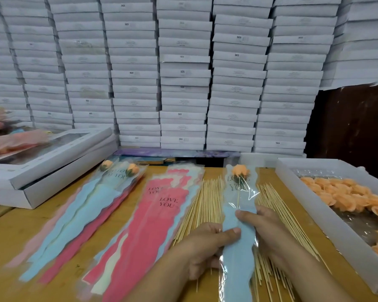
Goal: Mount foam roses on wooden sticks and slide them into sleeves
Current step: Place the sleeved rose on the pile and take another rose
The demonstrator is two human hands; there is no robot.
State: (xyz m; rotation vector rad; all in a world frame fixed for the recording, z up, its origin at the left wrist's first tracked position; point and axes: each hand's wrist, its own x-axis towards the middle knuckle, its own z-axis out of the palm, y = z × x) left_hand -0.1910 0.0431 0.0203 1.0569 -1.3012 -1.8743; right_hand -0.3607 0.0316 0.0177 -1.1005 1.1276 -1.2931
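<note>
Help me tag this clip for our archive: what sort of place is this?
Probably a small packing workshop or stockroom for gift flowers. A wall of stacked white boxes stands behind the table, a tray of loose orange foam roses sits at the right, and piles of wooden sticks and printed sleeves lie ready.

- Left hand (205,245): reaches in from the lower centre, fingers curled, thumb laid flat and pinching.
- Right hand (262,225): comes in from the lower right, thumb pressing on top, its other fingers hidden beneath.
- The 2 thumbs nearly meet.
</note>
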